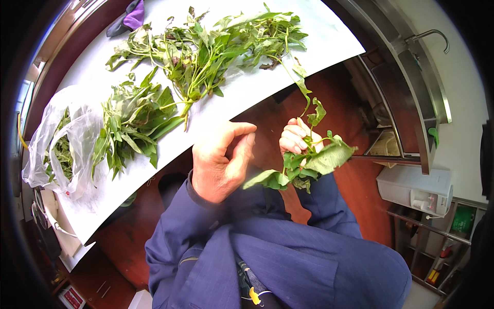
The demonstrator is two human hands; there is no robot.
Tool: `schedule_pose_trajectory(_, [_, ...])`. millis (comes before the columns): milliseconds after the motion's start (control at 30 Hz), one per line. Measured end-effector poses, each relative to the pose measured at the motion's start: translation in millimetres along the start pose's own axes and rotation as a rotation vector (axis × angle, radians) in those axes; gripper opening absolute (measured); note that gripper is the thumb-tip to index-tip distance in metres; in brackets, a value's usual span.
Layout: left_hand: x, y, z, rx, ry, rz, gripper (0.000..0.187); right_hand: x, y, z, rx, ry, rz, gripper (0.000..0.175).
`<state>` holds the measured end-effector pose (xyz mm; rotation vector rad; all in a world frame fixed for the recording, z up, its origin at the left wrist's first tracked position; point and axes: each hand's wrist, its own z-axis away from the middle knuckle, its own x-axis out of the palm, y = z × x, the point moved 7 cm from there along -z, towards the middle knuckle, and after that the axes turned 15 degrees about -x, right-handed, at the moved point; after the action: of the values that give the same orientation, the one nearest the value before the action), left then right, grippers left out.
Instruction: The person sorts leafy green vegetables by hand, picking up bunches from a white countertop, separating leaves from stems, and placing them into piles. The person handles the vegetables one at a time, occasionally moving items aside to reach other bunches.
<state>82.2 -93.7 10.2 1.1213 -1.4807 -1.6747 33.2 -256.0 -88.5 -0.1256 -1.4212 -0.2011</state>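
Observation:
My right hand (294, 136) grips a leafy green stem (307, 154) beyond the table's front edge. Broad leaves hang below the fingers, and a thin vine (303, 90) runs up from them towards the heap. To its left is my left hand (222, 162), thumb and forefinger brought together in a pinch; nothing shows between them. A large heap of leafy greens (204, 54), some leaves wilted and brown, lies across the white tabletop (220, 110). A smaller pile of greens (131, 119) sits nearer the left, beside a clear plastic bag (75, 135) with more greens inside.
A purple and dark grey cloth (129, 19) lies at the table's far left. Off to the right are a steel counter with a faucet (428, 36), a white appliance (413, 189) and a metal rack (428, 228). The floor (359, 193) is reddish brown.

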Motion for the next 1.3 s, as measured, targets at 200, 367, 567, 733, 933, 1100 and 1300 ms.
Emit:
schedule_pose_trajectory(200, [-10.9, -7.5, 17.3, -0.156, 0.076, 0.201, 0.011, 2.2, -10.4, -1.4, -0.068, 0.072, 0.012, 0.014])
schedule_pose_trajectory(367, [10.8, -33.4, 26.0, -0.396, -0.218, 0.299, 0.017, 14.2, -26.0, -7.9, -0.158, 0.09, -0.006, 0.019])
schedule_pose_trajectory(567, [65.9, -40.5, 42.4, -0.697, -0.634, 0.585, 0.033, 33.2, -26.1, -9.7, -0.199, -0.082, 0.119, 0.024])
schedule_pose_trajectory(733, [93.9, -42.8, 39.0, -0.797, -0.621, 0.822, 0.024, 30.1, -30.2, -11.2, -0.278, -0.053, 0.15, 0.022])
schedule_pose_trajectory(933, [97.8, -50.6, 39.9, -0.748, -0.569, 0.862, 0.016, 23.5, -35.0, -17.3, -0.246, 0.001, 0.132, 0.027])
schedule_pose_trajectory(1100, [94.8, -52.5, 40.0, -0.764, -0.602, 0.889, 0.013, 24.2, -37.5, -15.6, -0.321, 0.068, 0.16, 0.018])
schedule_pose_trajectory(1300, [96.0, -52.7, 40.5, -0.778, -0.664, 0.991, 0.011, 26.3, -41.1, -15.2, -0.351, 0.119, 0.225, 0.019])
